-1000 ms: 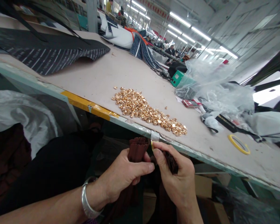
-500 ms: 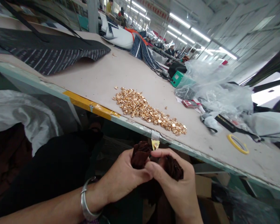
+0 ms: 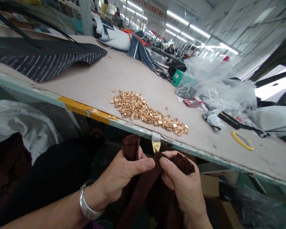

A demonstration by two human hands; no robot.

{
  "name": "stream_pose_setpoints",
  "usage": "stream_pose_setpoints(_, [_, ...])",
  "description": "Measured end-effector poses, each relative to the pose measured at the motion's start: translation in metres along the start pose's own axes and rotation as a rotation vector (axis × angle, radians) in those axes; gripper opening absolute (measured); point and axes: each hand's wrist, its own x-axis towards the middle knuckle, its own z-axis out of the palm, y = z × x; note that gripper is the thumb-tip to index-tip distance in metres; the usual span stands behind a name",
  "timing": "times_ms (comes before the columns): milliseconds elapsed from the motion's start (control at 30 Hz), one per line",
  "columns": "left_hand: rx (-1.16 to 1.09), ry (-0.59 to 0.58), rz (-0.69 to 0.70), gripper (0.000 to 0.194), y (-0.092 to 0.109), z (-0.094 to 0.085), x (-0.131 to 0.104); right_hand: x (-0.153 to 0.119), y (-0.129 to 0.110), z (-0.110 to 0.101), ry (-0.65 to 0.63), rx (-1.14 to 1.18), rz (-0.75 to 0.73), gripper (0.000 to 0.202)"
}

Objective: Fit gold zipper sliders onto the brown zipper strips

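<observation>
Dark brown fabric strips (image 3: pixel 143 187) hang in folds below the table edge, between both hands. My left hand (image 3: pixel 124 171), with a silver bangle (image 3: pixel 87 203) at the wrist, is closed around a gathered bunch of the strips. Another bunch sits in my right hand (image 3: pixel 183 181), whose thumb and index finger pinch a strip near its top fold. Just above that fold, a small yellow-and-clear tab (image 3: pixel 156 143) with a gold piece at its tip is fixed to the table edge. Behind it, many small gold metal pieces (image 3: pixel 145 109) lie heaped on the table.
On the table (image 3: pixel 85 79) lie dark striped fabric (image 3: pixel 54 63), a green box (image 3: pixel 177 78), clear plastic bags (image 3: pixel 224 86) and a roll of yellow tape (image 3: pixel 242 140). White cloth (image 3: pixel 21 121) hangs at left. A cardboard box (image 3: pixel 209 184) stands below the table. People are far off.
My hands have moved apart, the left one leftward. A brown strip now stretches up to the right fingertips by the tab. The whole view has shifted slightly.
</observation>
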Motion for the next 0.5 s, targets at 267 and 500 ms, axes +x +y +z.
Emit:
stream_pose_setpoints(267, [0.056, -0.029, -0.009, 0.026, 0.0016, 0.0023, -0.0006, -0.0080, 0.0005, 0.0041, -0.052, -0.463, -0.469, 0.008])
stream_pose_setpoints(500, [-0.169, -0.058, -0.210, 0.026, -0.0003, 0.0034, 0.0006, -0.0080, -0.0005, 0.0041, -0.053, -0.574, -0.775, 0.026])
